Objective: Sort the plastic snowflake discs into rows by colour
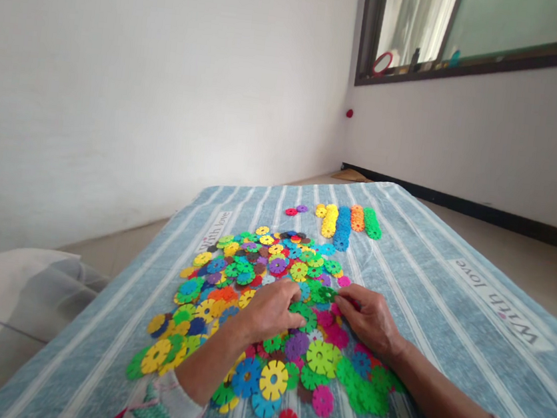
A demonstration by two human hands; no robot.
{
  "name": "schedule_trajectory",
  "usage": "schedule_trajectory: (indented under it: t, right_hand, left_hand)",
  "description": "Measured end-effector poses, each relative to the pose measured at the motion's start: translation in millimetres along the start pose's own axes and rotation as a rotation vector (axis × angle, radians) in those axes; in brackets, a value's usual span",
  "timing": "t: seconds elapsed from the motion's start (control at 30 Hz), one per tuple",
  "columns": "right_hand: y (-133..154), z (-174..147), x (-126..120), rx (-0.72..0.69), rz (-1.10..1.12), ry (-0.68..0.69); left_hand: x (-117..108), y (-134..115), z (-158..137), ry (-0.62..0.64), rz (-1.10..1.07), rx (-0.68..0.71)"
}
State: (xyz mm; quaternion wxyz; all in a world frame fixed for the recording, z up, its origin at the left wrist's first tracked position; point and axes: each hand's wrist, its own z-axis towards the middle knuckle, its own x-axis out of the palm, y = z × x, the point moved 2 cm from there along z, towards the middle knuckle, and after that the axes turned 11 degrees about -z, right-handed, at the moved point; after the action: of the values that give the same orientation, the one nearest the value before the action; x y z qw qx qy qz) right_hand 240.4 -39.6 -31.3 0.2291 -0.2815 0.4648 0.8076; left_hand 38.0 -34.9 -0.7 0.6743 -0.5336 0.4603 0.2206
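Observation:
My left hand (271, 310) hovers over a wide pile of colourful notched plastic discs (274, 379). Its fingers are bent and the thumb stands apart from them, over a green disc (305, 318). I cannot make out anything gripped there. At the pile's right side, my right hand (371, 321) has its thumb and fingertips closed on the edge of a dark green disc (325, 295). Pink discs (337, 336) lie just below those fingers. Nearer to me, several green discs (363, 390) overlap in a slanting row beside my right forearm.
Toward the far end lie overlapping rows of yellow discs (329, 220), blue discs (342, 230), orange discs (357, 218) and green discs (372, 224). A red disc (291, 212) and a purple disc (302, 208) lie left of them. A striped cloth (446, 322) covers the surface.

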Motion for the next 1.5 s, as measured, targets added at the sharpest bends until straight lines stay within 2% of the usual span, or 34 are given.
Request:
schedule_trajectory:
  t: [0.17,0.37,0.57,0.67,0.8,1.1,1.5]
  right_hand:
    - [2.7,-1.5,-0.5,0.003,0.017,-0.009]
    - [4.4,-1.6,-0.9,-0.006,0.037,0.001]
    - [4.6,-0.2,-1.8,-0.010,0.021,-0.004]
    - [5.7,-0.2,-2.9,-0.010,0.020,-0.011]
    - [6.3,-0.6,-4.0,-0.016,0.022,-0.015]
    - [3.1,-1.6,-3.0,0.003,0.025,0.008]
    - [4.3,-2.2,-4.0,-0.017,0.019,0.002]
  left_hand:
    - [0.6,3.3,-0.7,0.003,-0.156,-0.053]
    - [-0.5,8.4,0.8,0.045,-0.472,-0.139]
    - [-0.6,5.0,1.3,0.075,-0.737,-0.130]
    - [0.8,5.4,1.2,0.079,-0.694,-0.148]
    - [2.9,8.2,1.4,0.093,-0.508,-0.158]
    - [0.4,0.5,0.3,0.149,-0.236,-0.070]
    - [5.0,1.7,-0.8,0.118,-0.263,-0.085]
